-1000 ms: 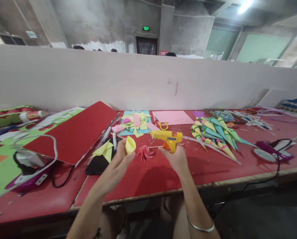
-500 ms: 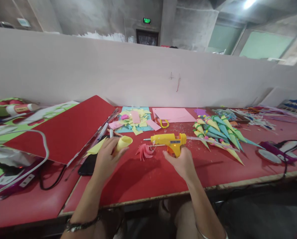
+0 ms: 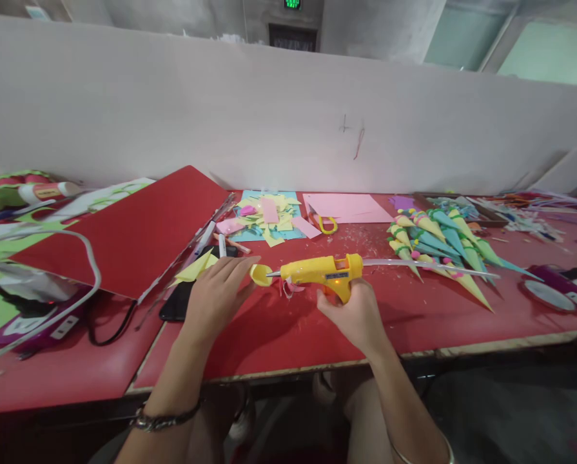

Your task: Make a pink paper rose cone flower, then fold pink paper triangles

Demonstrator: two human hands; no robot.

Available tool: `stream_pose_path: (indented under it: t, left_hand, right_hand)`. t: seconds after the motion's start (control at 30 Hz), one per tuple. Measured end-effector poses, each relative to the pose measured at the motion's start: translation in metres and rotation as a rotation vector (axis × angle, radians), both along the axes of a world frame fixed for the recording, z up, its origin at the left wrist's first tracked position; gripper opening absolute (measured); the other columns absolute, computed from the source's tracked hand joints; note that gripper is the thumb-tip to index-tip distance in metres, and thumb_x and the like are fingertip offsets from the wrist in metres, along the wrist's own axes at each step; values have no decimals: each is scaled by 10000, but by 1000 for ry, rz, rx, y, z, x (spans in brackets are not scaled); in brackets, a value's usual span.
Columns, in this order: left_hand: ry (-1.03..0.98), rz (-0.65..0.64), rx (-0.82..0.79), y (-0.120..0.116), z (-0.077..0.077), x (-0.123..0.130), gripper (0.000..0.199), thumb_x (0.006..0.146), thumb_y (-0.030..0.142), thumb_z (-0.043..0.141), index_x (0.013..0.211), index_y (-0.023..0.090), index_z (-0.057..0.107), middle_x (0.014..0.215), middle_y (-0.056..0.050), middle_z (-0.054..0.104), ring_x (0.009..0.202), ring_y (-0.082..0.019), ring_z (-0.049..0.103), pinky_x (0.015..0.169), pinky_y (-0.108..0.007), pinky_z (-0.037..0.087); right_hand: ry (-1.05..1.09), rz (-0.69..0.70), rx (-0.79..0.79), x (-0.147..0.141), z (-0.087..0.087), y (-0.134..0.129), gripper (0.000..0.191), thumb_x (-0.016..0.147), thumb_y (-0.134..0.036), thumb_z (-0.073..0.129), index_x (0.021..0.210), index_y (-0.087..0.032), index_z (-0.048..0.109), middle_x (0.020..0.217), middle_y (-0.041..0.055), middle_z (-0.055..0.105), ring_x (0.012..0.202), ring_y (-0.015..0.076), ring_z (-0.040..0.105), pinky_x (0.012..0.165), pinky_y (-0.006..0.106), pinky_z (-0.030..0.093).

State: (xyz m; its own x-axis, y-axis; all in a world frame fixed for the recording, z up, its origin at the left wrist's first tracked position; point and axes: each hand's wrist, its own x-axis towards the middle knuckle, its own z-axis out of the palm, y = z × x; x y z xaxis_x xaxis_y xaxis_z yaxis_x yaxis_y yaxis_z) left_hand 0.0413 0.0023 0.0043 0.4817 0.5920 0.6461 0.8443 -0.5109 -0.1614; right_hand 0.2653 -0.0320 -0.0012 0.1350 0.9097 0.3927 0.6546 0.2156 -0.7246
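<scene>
Beneath a grey wall with a lit exit sign point(image 3: 292, 4), a red table point(image 3: 278, 348) is backed by a pale partition point(image 3: 172, 109). At its front edge, the rolled yellow paper point(image 3: 260, 275) is held by the left hand point(image 3: 215, 296): the fingers are laid close together, and the paper is pinched at their tips, on the side toward the right hand point(image 3: 358, 316). By that hand the handle of the yellow glue gun point(image 3: 317, 272) is gripped, fingers curled round it. The gun's metal nozzle is pointed into the paper's open mouth — whether the paper is touched by it cannot be told. Just under the nozzle, a pink paper flower point(image 3: 295, 288) is partly hidden by the gun.

From the back of the gun a clear glue stick point(image 3: 389, 262) is extended over the heap of paper cones point(image 3: 430, 227). Beside the left hand, folded yellow paper point(image 3: 193, 269) is laid partly over a black phone point(image 3: 173, 305). Farther back, paper scraps point(image 3: 269, 212) are scattered on a blue sheet, with yellow-handled scissors point(image 3: 327, 225) placed near them, partly over a pink sheet point(image 3: 356, 208). On the left, a large red board point(image 3: 143, 235) is propped at a slant — near it, a purple power strip point(image 3: 60, 328) is seen.
</scene>
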Motion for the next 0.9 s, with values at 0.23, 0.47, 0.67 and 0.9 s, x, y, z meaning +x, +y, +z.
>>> stream_pose_path:
  t: [0.23,0.47,0.67,0.9]
  left_hand:
    - [-61,43,6,-4,-1,6,254,839,259,448,1040,174,577,966,-96,671,894,-247,580,750,-355,437]
    - [-120,26,-62,-5,-2,7,212,836,283,468,997,221,591,968,-61,677,936,-228,579,788,-335,428]
    - [-110,-16,-29,-5,-3,7,217,848,265,452,1010,194,578,977,-74,672,907,-215,599,809,-326,422]
    - [-128,-12,-7,-3,-3,6,228,848,281,439,997,189,585,951,-74,680,880,-214,608,818,-328,431]
  right_hand:
    - [-42,-9,6,-9,-1,-2,141,656,-276,549,557,-175,539,481,0,522,470,149,517,430,233,374]
    - [-19,4,-16,-15,2,-4,104,657,-256,529,609,-171,564,521,9,555,473,146,524,443,236,392]
    - [-43,8,-43,-17,3,-4,104,649,-239,505,597,-164,555,504,3,529,421,124,467,409,229,340]
    - [-85,25,-10,-16,2,-5,108,665,-225,477,627,-168,561,529,5,534,451,133,485,443,235,357]
